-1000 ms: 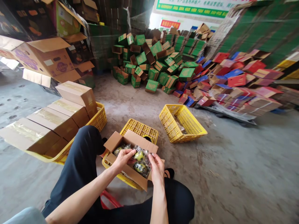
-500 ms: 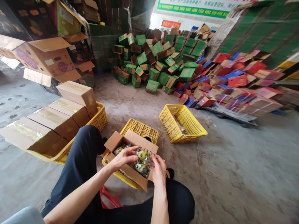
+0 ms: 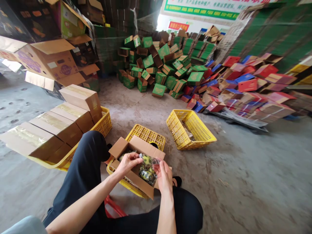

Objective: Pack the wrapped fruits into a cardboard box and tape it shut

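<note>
Between my hands is a bagged fruit (image 3: 147, 160), round and yellow-green, in a clear plastic bag with dark marks. My left hand (image 3: 128, 163) is closed in a pinch on the bag's left end. On the other side, my right hand (image 3: 163, 175) pinches the bag's right end between thumb and fingers. Both hands are over an open cardboard box (image 3: 140, 179), its flaps folded outward. More bagged fruits (image 3: 148, 175) lie in the box, partly covered by my hands. The box rests on a yellow plastic crate (image 3: 146, 134), turned with its lattice face up.
Left of my knee, a long yellow crate (image 3: 107, 122) holds several taped cardboard boxes (image 3: 55, 123). Another yellow crate (image 3: 207, 131) stands right on the concrete floor. Heaps of green boxes (image 3: 159, 89) and red and blue boxes (image 3: 247, 84) lie farther back. Something red (image 3: 114, 206) is between my legs.
The bagged fruit has sunk slightly towards the box, and its bag is now drawn out between my two hands. My left fingers have shifted back to the bag's left end.
</note>
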The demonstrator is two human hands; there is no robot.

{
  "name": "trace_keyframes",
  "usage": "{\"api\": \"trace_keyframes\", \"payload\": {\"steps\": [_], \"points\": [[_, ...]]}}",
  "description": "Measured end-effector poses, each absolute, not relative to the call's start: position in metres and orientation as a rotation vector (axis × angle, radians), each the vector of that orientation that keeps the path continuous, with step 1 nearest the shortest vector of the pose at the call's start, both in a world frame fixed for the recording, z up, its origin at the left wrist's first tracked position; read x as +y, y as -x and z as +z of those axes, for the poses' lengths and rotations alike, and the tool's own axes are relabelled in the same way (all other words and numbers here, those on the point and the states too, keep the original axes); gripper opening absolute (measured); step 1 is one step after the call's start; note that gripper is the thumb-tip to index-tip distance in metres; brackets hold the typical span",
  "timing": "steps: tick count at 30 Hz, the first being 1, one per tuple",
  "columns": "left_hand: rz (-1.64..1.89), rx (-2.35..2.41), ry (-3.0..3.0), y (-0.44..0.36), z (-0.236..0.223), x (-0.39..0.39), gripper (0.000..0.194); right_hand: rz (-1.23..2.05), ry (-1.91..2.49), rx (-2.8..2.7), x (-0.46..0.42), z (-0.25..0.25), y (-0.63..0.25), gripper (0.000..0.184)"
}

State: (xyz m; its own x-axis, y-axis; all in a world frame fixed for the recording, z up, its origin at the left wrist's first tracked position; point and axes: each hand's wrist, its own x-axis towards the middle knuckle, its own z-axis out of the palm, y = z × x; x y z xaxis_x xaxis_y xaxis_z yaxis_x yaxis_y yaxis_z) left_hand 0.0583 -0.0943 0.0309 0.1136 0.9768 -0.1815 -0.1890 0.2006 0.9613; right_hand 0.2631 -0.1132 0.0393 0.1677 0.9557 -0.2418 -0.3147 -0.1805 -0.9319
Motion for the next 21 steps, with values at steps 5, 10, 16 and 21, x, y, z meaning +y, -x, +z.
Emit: {"api": "trace_keyframes", "payload": {"steps": [5,10,16,21], "points": [[1.223,1.076,-0.933,-0.059,0.035,-0.094,0.044,1.302,1.291,-0.813,-0.114,0.035,-0.263,0.046],[1.126,1.104,-0.841,-0.065,0.036,-0.098,0.051,1.256,1.302,-0.809,-0.114,0.032,-0.262,0.043],[1.109,1.084,-0.711,-0.066,0.043,-0.099,0.056,1.287,1.240,-0.812,-0.114,0.035,-0.263,0.049],[1.098,1.016,-0.619,-0.067,0.043,-0.099,0.055,1.240,1.269,-0.767,-0.113,0.039,-0.261,0.045]]}}
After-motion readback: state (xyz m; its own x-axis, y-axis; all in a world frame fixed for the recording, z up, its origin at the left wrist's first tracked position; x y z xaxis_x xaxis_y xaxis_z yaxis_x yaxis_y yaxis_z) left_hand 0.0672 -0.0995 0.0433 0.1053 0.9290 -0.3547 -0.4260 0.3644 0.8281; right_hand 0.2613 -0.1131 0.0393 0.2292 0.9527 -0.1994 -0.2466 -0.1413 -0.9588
